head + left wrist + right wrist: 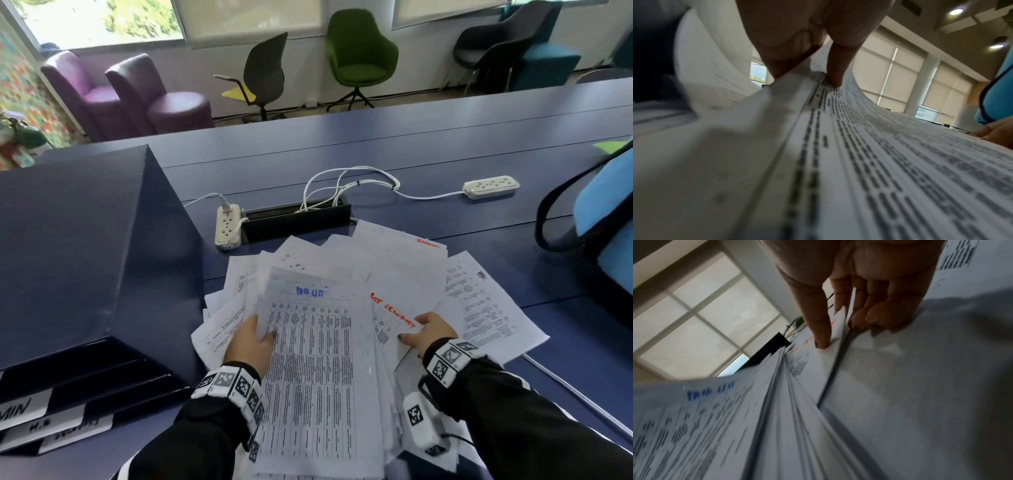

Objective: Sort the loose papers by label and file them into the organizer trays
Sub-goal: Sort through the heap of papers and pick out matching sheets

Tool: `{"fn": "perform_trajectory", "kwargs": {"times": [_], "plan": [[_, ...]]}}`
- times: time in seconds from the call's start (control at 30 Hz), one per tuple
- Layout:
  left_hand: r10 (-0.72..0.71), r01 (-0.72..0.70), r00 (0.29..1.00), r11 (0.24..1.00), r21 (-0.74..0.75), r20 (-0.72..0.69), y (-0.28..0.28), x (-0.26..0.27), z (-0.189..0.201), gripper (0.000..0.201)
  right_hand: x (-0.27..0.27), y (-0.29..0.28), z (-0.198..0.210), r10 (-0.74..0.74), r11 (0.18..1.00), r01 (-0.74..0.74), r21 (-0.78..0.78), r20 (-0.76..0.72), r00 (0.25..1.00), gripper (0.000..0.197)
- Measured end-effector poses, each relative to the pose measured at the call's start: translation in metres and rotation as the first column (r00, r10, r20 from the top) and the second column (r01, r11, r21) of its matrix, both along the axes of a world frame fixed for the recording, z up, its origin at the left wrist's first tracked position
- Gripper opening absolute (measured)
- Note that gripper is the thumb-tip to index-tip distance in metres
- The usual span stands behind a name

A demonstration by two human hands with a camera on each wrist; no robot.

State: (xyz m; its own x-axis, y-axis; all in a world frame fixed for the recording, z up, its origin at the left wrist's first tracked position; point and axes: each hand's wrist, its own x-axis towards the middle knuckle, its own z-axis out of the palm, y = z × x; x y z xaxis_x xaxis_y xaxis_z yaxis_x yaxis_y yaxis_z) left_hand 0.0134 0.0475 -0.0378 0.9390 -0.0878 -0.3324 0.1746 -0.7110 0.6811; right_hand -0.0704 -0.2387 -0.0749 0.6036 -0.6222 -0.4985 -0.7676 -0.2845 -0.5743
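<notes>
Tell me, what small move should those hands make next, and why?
Probably lift the blue-titled sheet clear of the pile and carry it toward the trays on the left. The left hand already pinches its edge, while the right hand holds back a red-titled sheet. The blue title is too blurred to match to a tray label.

Head view looks down; wrist views close, share papers (318,359).
</notes>
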Motion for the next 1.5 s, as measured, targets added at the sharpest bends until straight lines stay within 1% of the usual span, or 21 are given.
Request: {"fn": "perform_trajectory", "kwargs": {"times": [0.03,0.1,0.23,0.37,0.47,0.57,0.63,0.73,0.77,0.83,0.87,0.93,1.0,1.07,1.17,1.27,1.4,1.5], "plan": [[-0.027,0.027,1.0,1.0,-0.015,0.005,-0.001,-0.001,0.0,0.025,0.0,0.001,-0.001,-0.031,0.999,0.031,0.021,0.028,0.999,0.049],[-0.057,0.057,0.998,0.998,-0.012,0.006,-0.004,-0.001,0.001,0.022,0.0,0.001,-0.001,-0.025,0.999,0.024,0.033,0.024,0.999,0.053],[-0.028,0.028,1.0,1.0,0.006,-0.003,-0.006,0.002,0.004,0.025,0.004,-0.004,0.005,0.06,0.998,-0.058,0.028,-0.064,0.996,0.058],[-0.024,0.024,1.0,1.0,0.001,-0.01,-0.005,0.007,0.002,0.027,0.005,-0.006,0.007,0.058,0.998,-0.056,0.023,-0.104,0.993,0.056],[-0.002,0.002,1.0,1.0,-0.019,-0.023,-0.004,0.008,0.001,0.028,0.008,-0.004,0.012,0.054,0.998,-0.048,0.04,-0.16,0.986,0.058],[0.02,-0.021,0.999,0.999,-0.025,-0.032,-0.003,0.008,0.0,0.029,0.011,-0.004,0.02,0.108,0.994,-0.112,0.002,-0.298,0.949,0.062],[0.028,-0.029,0.999,0.999,-0.027,-0.034,-0.002,0.008,0.0,0.03,0.012,-0.002,0.024,0.102,0.992,-0.119,-0.034,-0.319,0.942,0.064],[0.042,-0.044,0.998,0.999,-0.032,-0.043,-0.002,0.01,-0.002,0.028,0.012,0.002,0.017,0.19,0.978,-0.207,-0.016,-0.34,0.921,0.063],[0.039,-0.04,0.998,0.999,-0.033,-0.041,-0.002,0.011,-0.003,0.025,0.013,0.003,0.014,0.207,0.976,-0.216,0.005,-0.312,0.927,0.062],[0.036,-0.037,0.998,0.999,-0.033,-0.043,-0.001,0.012,-0.005,0.023,0.014,0.002,0.009,0.196,0.981,-0.189,0.052,-0.246,0.949,0.06],[0.041,-0.043,0.998,0.998,-0.038,-0.051,-0.001,0.013,-0.006,0.023,0.013,0.003,0.01,0.184,0.982,-0.169,0.09,-0.217,0.959,0.052],[0.061,-0.065,0.996,0.996,-0.062,-0.071,0.001,0.015,-0.007,0.023,0.011,-0.001,0.011,0.125,0.978,-0.095,0.186,-0.161,0.979,0.033],[0.086,-0.092,0.992,0.993,-0.077,-0.087,0.002,0.018,-0.007,0.023,0.007,-0.008,0.012,0.064,0.969,-0.034,0.247,-0.115,0.991,0.027],[0.102,-0.11,0.989,0.991,-0.076,-0.104,0.005,0.022,-0.007,0.025,0.007,-0.012,0.012,0.002,0.966,0.01,0.258,-0.046,0.999,0.023],[0.11,-0.119,0.987,0.99,-0.077,-0.117,0.009,0.026,-0.007,0.029,0.014,-0.011,0.024,-0.041,0.98,0.024,0.196,0.085,0.996,0.016],[0.115,-0.122,0.989,0.99,-0.074,-0.092,0.013,0.023,-0.008,0.031,0.024,-0.008,0.047,-0.073,0.987,0.038,0.155,0.223,0.972,0.02],[0.114,-0.117,0.992,0.992,-0.054,-0.055,0.018,0.017,-0.004,0.035,0.03,-0.01,0.077,-0.044,0.997,0.02,0.07,0.354,0.934,0.02],[0.123,-0.125,0.991,0.99,-0.058,-0.048,0.021,0.017,-0.004,0.035,0.03,-0.022,0.098,0.002,0.997,0.032,-0.077,0.405,0.914,0.014]]}}
